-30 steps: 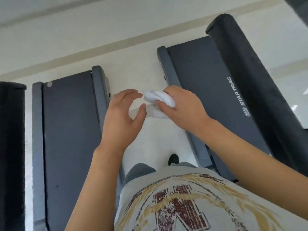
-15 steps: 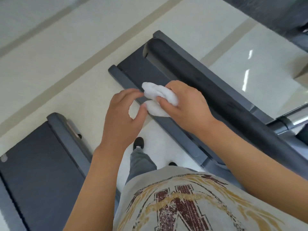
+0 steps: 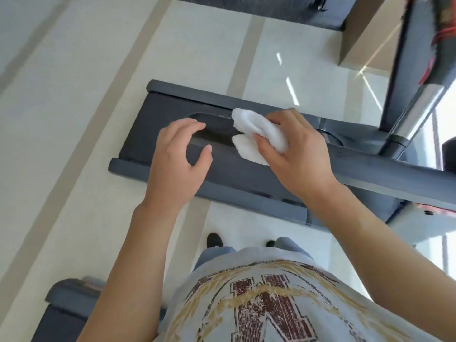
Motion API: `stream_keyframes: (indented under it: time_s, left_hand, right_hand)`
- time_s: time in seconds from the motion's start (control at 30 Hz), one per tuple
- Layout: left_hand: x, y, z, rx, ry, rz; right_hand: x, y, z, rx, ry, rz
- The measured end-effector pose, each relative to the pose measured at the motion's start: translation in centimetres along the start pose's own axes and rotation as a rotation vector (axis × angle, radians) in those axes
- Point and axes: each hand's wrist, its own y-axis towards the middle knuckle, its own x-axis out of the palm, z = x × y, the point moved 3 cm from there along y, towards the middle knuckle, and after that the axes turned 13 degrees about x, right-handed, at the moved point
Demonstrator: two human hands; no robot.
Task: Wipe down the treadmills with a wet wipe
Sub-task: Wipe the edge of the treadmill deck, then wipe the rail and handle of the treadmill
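The person wears a pale grey T-shirt (image 3: 271, 280) printed with cracked maroon block letters (image 3: 266, 307) set among worn yellow-gold lettering. Both arms are bare below the shirt. Above the shirt's hem show blue-grey trouser legs (image 3: 214, 253) and the toes of black shoes (image 3: 214, 239).

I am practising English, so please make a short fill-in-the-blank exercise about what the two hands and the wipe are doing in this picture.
1. The white wet wipe is held in the ____ hand.
2. The left hand holds ____.
3. The wipe is bunched, and its colour is ____.
4. The treadmill in front of the person is dark ____.

Missing words: right; nothing; white; grey
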Motion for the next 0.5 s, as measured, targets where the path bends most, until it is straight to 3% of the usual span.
stream_keyframes:
  time_s: [0.2, 0.5]
  left_hand:
    - [0.2, 2.2, -4.0, 0.075, -0.027, -0.105]
    - [1.2, 3.5, -7.5, 0.049, -0.168, -0.044]
  right_hand:
    - [-0.9, 0.4, 3.3, 0.126, -0.192, 0.164]
    - [7.3, 2.3, -3.1, -0.094, -0.281, 0.232]
